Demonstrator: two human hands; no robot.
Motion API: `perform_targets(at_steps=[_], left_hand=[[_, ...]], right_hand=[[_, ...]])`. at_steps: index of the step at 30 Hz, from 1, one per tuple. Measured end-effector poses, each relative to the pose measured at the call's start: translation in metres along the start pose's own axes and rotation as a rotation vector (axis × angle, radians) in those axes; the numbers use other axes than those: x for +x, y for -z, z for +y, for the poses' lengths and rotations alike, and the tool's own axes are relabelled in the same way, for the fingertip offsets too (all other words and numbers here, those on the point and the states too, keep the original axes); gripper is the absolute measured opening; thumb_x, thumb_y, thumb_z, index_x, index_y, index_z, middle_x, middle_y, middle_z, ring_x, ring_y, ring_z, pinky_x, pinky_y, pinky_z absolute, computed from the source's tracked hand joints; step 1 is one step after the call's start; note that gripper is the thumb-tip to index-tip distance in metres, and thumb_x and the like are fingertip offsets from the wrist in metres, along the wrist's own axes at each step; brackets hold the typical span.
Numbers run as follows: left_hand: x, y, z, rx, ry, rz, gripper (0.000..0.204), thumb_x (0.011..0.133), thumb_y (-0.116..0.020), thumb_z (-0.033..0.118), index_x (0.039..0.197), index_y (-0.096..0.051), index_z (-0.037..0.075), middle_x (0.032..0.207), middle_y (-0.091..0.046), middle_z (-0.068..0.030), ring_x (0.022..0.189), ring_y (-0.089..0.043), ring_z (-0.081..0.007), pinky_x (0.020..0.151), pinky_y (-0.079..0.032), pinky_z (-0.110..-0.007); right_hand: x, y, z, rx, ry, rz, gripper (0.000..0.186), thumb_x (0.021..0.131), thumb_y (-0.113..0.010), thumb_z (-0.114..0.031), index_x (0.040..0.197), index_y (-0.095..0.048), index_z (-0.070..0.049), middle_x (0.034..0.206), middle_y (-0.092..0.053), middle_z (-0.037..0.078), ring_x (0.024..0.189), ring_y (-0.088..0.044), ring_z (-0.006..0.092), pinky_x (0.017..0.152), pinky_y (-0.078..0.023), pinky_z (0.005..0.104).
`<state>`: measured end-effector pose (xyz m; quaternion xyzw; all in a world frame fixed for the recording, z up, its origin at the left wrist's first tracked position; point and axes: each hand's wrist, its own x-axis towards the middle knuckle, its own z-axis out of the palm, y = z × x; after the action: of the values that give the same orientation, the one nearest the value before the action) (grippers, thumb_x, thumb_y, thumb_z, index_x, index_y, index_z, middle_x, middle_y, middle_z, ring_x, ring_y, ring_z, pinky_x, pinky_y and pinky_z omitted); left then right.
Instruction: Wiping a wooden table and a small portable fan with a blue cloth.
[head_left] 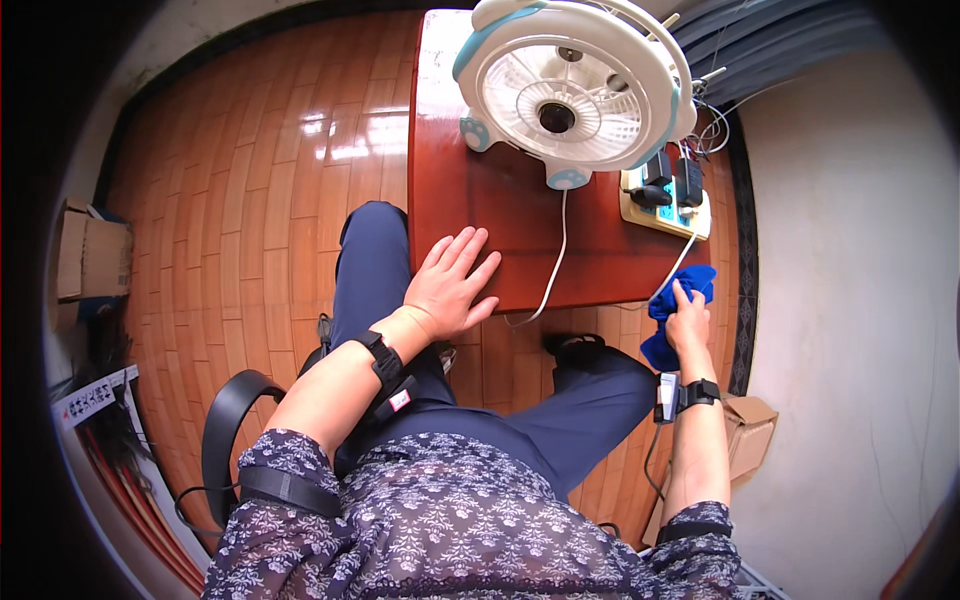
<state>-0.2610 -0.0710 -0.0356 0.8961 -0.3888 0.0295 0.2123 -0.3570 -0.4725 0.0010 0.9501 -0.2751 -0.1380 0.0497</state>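
Note:
My left hand (pixel 450 285) lies flat at the near left corner of a reddish-brown table (pixel 490 215), fingers stretched out and holding nothing. Off the table's near right corner, my right hand (pixel 688 318) grips a bright blue cloth (pixel 660 350), which bunches out above and below the fingers. A white and light-blue fan (pixel 556 90) with paw-shaped feet stands at the far side of the table. Its white cord (pixel 562 250) runs across the tabletop and over the near edge. The thumb of my right hand is partly hidden by the cloth.
A power strip (pixel 690 225) with several black adapters sits at the table's right edge, near tangled cables (pixel 712 130). The wall (pixel 830 250) rises close on the right. Cardboard boxes stand at the left (pixel 95 250) and lower right (pixel 750 430). A black chair armrest (pixel 225 430) is beside me.

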Motion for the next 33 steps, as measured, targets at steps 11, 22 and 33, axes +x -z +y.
perform_targets(at_steps=[11, 22, 33], left_hand=[[-0.003, -0.006, -0.002, 0.055, -0.01, 0.032, 0.06, 0.085, -0.057, 0.043, 0.133, -0.052, 0.009, 0.148, -0.036, -0.0202, 0.139, -0.031, -0.0355, 0.113, -0.025, -0.047], [-0.003, -0.004, 0.001, 0.115, 0.021, -0.103, 0.062, 0.09, -0.052, 0.045, 0.141, -0.045, 0.01, 0.153, -0.027, -0.0192, 0.143, -0.022, -0.034, 0.116, -0.018, -0.047], [0.007, 0.004, 0.017, 0.084, 0.141, -0.246, 0.067, 0.09, -0.053, 0.045, 0.142, -0.041, 0.006, 0.153, -0.023, -0.0233, 0.145, -0.017, -0.0375, 0.117, -0.015, -0.049]], right_hand=[[-0.059, -0.039, -0.064, 0.382, 0.171, 0.103, 0.07, 0.077, -0.054, -0.003, 0.143, -0.043, -0.027, 0.136, -0.041, 0.023, 0.116, -0.05, 0.0438, 0.1, -0.044, 0.0473], [-0.085, -0.034, -0.085, 1.019, 0.393, -0.14, 0.07, 0.075, -0.052, 0.005, 0.143, -0.043, -0.01, 0.133, -0.046, 0.016, 0.129, -0.044, 0.0308, 0.111, -0.032, 0.0353], [-0.088, -0.024, -0.093, 1.281, 0.412, -0.374, 0.065, 0.08, -0.053, 0.005, 0.143, -0.045, -0.012, 0.141, -0.048, 0.01, 0.129, -0.046, 0.0199, 0.108, -0.035, 0.0303]])
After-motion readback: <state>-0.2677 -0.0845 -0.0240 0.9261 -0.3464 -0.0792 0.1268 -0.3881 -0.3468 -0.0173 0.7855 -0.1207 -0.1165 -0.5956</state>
